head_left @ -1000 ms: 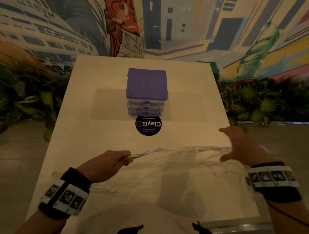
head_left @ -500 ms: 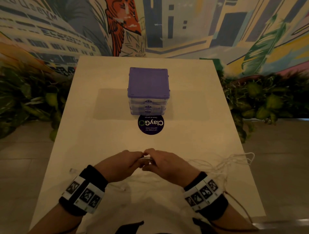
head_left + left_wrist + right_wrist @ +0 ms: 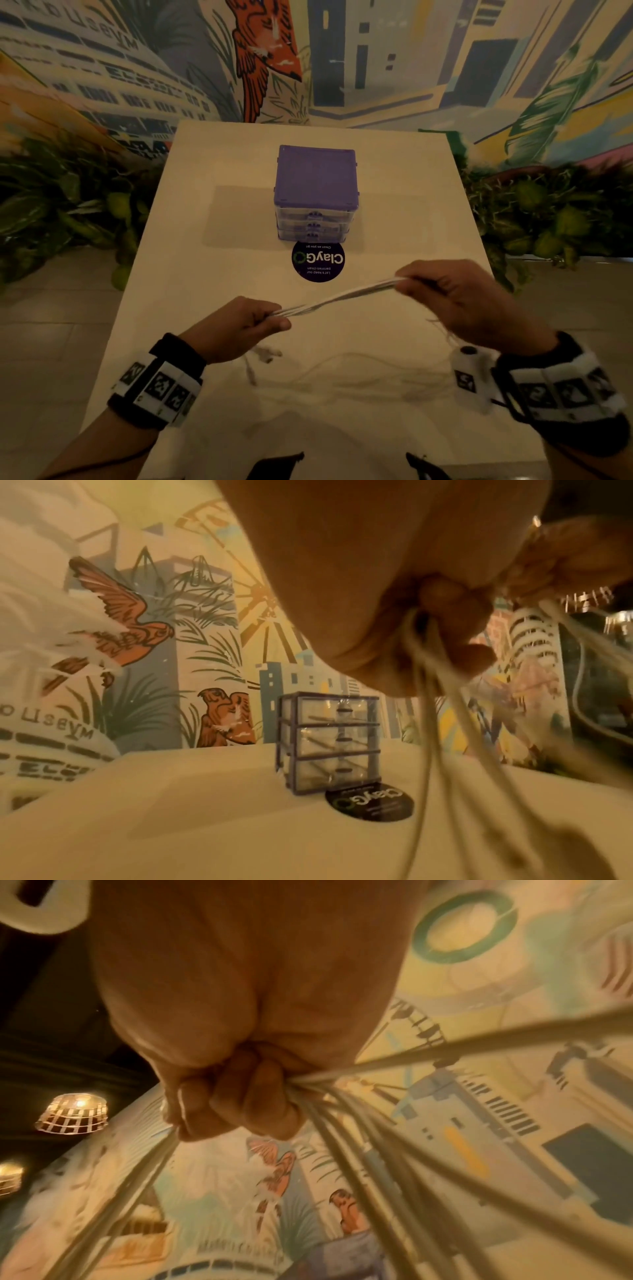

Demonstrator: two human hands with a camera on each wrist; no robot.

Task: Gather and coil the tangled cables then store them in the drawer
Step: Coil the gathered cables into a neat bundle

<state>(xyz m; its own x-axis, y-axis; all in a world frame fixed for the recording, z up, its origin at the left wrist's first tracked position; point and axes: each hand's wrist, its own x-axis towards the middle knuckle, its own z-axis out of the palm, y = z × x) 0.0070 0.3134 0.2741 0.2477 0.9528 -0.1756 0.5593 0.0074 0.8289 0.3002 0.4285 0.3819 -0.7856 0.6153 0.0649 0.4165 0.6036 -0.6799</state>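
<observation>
A bundle of thin white cables (image 3: pixel 337 297) is held taut above the worktop's near half, pinched by the left hand (image 3: pixel 239 327) and right hand (image 3: pixel 459 301). Light, limp, easily retangled; best taken mid-bundle, loose ends trailing near the front edge.

Big painted wall (image 3: pixel 394 68) with buildings and orange birds. Green plants (image 3: pixel 555 212) beside a pale table (image 3: pixel 205 274). Glowing basket lamps (image 3: pixel 72 1114) up high.
</observation>
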